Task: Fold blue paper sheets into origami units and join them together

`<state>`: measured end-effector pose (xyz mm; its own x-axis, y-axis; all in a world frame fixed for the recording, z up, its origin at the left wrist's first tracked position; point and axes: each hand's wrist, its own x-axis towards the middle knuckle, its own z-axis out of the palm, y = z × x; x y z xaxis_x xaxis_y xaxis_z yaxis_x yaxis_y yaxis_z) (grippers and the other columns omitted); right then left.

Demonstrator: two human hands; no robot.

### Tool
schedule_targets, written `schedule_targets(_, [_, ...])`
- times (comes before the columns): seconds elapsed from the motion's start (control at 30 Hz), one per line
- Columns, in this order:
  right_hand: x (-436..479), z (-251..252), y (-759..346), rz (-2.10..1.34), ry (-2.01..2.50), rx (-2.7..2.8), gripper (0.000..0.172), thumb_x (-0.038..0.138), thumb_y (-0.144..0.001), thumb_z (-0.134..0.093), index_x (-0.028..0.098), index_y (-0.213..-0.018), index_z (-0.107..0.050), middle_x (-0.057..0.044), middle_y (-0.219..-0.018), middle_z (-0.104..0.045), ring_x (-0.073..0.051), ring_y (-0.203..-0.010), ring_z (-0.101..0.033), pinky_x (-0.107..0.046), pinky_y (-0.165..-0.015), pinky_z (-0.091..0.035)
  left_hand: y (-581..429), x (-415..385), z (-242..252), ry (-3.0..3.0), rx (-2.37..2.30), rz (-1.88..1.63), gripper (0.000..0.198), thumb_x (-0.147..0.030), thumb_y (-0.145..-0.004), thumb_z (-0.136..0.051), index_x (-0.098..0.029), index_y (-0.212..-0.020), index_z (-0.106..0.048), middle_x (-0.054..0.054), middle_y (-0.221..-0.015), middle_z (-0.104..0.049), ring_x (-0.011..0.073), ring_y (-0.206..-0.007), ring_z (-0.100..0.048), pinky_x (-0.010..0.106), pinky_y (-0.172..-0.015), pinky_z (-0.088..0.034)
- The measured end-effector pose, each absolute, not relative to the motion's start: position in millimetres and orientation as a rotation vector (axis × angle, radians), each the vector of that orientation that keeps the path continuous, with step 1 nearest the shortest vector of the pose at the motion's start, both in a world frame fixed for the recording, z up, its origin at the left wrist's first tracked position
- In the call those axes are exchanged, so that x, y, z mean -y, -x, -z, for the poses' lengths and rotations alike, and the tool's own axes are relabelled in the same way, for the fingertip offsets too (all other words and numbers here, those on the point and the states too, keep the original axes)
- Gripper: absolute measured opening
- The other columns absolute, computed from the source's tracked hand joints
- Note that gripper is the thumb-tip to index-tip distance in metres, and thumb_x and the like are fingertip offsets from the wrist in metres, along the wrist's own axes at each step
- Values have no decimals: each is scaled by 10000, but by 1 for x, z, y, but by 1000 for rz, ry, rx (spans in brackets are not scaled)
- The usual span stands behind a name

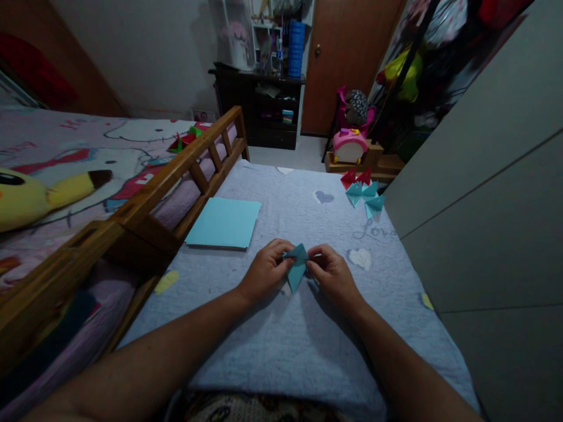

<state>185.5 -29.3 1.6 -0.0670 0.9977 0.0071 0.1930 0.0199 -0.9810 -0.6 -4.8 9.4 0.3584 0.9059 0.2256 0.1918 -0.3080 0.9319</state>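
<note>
A small folded piece of teal paper [297,267] rests on the grey-blue bed sheet [281,340], pointed end toward me. My left hand [265,271] pinches its left upper edge with curled fingers. My right hand [333,274] pinches its right upper edge the same way. Both hands lie low on the sheet, close together. A stack of flat light-blue paper squares [223,223] lies to the left of my hands.
Several finished folded pieces, teal [368,199] and red [356,176], sit at the far right of the sheet. A wooden bed rail [176,176] runs along the left. A grey cabinet wall [484,193] stands on the right. A dark shelf unit [259,105] and door lie beyond.
</note>
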Motion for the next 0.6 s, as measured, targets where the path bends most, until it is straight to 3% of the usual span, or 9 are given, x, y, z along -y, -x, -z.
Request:
schedule_targets(0.1, [29, -4, -185, -1148, 1275, 1384, 88, 279, -805, -672, 215, -858, -642, -10, -821, -638, -168, -755, -628, -296, -690, -507, 1, 3, -7, -1648, -954, -1057, 112, -220, -902, -612, -187, -900, -719, 66, -1047, -652, 195, -992, -636, 311, -880, -500])
schedule_targets(0.23, [30, -10, -183, -1195, 1220, 1323, 134, 305, -804, -691, 230, -900, -635, -9, -886, -617, -156, -723, -630, -295, -654, -539, 2, 4, -7, -1669, -945, -1085, 145, -134, -865, -595, -203, -880, -722, 65, -1114, -666, 206, -1088, -619, 348, -974, -467])
schedule_targets(0.43, [31, -14, -182, -1051, 1164, 1349, 72, 252, -786, -707, 228, -842, -668, -28, -951, -603, -169, -837, -631, -289, -718, -563, 2, 6, -10, -1631, -935, -1085, 146, -115, -835, -614, -208, -854, -725, 74, -1195, -644, 220, -1128, -606, 381, -1026, -441])
schedule_targets(0.6, [32, -14, -181, -1266, 1185, 1226, 166, 320, -789, -708, 221, -893, -624, 10, -836, -623, -127, -634, -631, -266, -595, -551, -1, 5, -11, -1527, -884, -1051, 78, -236, -862, -666, -195, -855, -731, 100, -1206, -611, 233, -1107, -610, 346, -931, -496])
